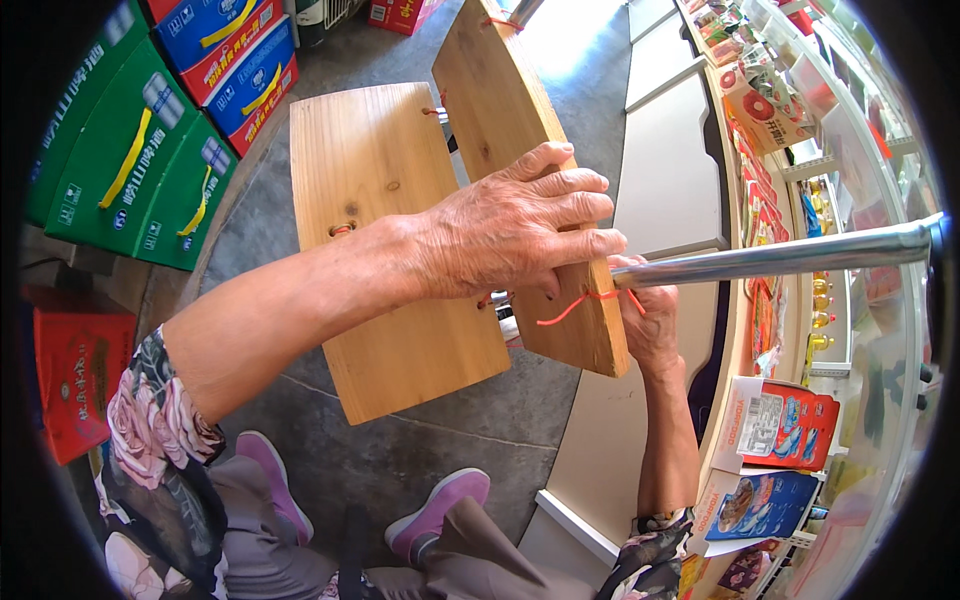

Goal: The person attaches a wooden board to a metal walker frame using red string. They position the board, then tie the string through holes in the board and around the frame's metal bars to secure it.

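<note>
Hands meet on a folding wooden stool held above the grey floor (470,440). Left hand (520,232) lies flat over the upper edge of the right wooden board (500,100), fingers stretched across it and pressing rather than curled; whether the thumb grips underneath is hidden by the board. Right hand (648,318) sits mostly behind that same board, clenched around the near end of a shiny metal pole (790,255) that runs off to the right rim. Its fingertips cannot be seen. Red string (580,300) loops through the board near both hands. Left wooden board (385,250) hangs just beside, joined by a metal rod that is largely covered. Green cartons (130,160) stand at the left, partly cut off; packaged goods on the shelf (770,420) blur toward the rim.
</note>
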Demonstrator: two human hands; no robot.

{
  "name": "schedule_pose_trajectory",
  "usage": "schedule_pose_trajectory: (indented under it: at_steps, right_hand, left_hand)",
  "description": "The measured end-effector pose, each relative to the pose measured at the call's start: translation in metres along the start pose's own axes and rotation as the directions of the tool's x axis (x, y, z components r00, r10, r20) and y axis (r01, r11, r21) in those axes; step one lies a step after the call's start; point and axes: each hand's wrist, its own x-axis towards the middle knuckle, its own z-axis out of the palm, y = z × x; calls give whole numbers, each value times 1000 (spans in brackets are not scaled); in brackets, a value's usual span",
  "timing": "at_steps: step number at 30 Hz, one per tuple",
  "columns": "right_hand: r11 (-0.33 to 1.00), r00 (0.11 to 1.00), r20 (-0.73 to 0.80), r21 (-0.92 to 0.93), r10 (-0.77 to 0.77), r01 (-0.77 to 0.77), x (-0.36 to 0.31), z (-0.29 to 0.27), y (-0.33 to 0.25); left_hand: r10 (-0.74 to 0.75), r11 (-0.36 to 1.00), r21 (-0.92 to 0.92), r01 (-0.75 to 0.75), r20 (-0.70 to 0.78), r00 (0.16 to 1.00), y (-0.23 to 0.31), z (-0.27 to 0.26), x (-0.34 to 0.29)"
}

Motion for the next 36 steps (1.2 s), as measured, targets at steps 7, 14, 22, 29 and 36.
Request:
schedule_pose_trajectory:
  at_steps: [7, 14, 22, 29, 36]
  right_hand:
    - [989, 990, 125, -130, -59, 75, 13, -6, -2]
    - [987, 943, -323, -112, 73, -115, 0, -30, -46]
    - [705, 969, 62, -675, -238, 216, -18, -7, -116]
    - [564, 942, 140, -771, -304, 296, -6, 8, -116]
    - [552, 894, 140, -742, -426, 380, 5, 13, -105]
  left_hand:
    - [-19, 999, -31, 18, -31, 999, 2, 2, 3]
    - [-42, 998, -50, 40, -50, 998, 3, 2, 4]
    - [20, 999, -32, -21, -36, 999, -4, -1, 2]
    - [9, 996, 88, 0, -100, 995, 1, 10, 2]
    - [3, 1000, 13, -1, -154, 988, -2, 19, 0]
